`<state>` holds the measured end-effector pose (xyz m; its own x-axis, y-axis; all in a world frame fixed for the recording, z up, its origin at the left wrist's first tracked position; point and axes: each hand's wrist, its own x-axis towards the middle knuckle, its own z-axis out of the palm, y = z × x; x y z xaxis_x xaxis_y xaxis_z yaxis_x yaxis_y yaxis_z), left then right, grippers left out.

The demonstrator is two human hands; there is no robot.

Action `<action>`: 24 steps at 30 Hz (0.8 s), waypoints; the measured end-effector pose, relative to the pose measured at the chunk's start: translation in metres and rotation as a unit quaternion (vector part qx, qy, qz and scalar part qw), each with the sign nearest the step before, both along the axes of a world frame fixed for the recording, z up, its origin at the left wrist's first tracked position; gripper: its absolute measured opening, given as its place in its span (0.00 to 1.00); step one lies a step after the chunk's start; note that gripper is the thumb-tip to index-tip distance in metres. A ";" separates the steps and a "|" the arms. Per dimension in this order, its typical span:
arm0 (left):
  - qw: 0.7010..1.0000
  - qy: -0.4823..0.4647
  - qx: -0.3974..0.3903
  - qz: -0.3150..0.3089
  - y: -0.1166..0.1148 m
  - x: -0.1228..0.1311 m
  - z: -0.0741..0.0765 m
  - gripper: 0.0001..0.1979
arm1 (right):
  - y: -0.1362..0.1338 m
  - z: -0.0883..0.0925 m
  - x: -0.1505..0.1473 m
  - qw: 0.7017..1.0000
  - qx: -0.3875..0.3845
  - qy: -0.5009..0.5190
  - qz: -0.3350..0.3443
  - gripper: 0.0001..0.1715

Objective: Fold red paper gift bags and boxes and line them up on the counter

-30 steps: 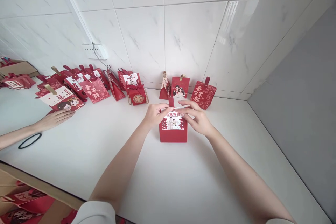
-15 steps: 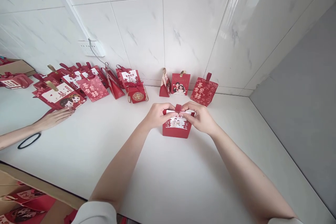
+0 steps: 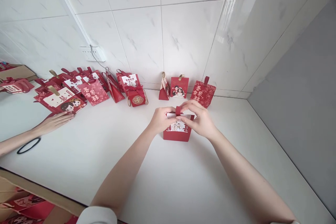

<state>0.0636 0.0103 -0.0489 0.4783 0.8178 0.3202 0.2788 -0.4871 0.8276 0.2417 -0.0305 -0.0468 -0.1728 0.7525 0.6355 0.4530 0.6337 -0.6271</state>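
Note:
A red gift box (image 3: pixel 176 135) printed with a cartoon couple stands on the table between my hands. My left hand (image 3: pixel 160 120) pinches its top edge on the left, thumb in front and fingers behind. At the top centre a dark red ribbon loop (image 3: pixel 178 111) sticks up. My right hand (image 3: pixel 201 119) closes around the top from the right, its thumb on the front just under the loop and its fingertips beside the loop. The fingers partly cover the upper print and the back of the box is hidden.
Several red gift boxes line the wall, including a floral one (image 3: pixel 202 92), a couple-print one (image 3: pixel 179 87) and one with a bow (image 3: pixel 138 100). Another person's hand (image 3: pixel 56 122) rests by a box group at left, near a black ring (image 3: pixel 28 146). An open carton (image 3: pixel 39 196) sits lower left.
My right fingers have lifted off the right part of the top edge and moved up beside the ribbon loop. My left hand keeps its grip. The whole view has shifted slightly.

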 end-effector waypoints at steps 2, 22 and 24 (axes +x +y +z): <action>1.000 0.003 -0.016 0.021 0.001 0.003 -0.006 0.08 | 0.001 -0.003 -0.001 0.999 -0.035 0.020 0.000 0.08; 0.998 0.039 0.021 0.050 -0.007 -0.031 0.039 0.16 | 0.011 -0.009 0.003 0.953 -0.095 0.284 0.038 0.12; 0.993 0.049 0.042 0.097 -0.009 -0.048 0.053 0.17 | 0.011 -0.004 0.007 0.951 -0.088 0.294 0.029 0.12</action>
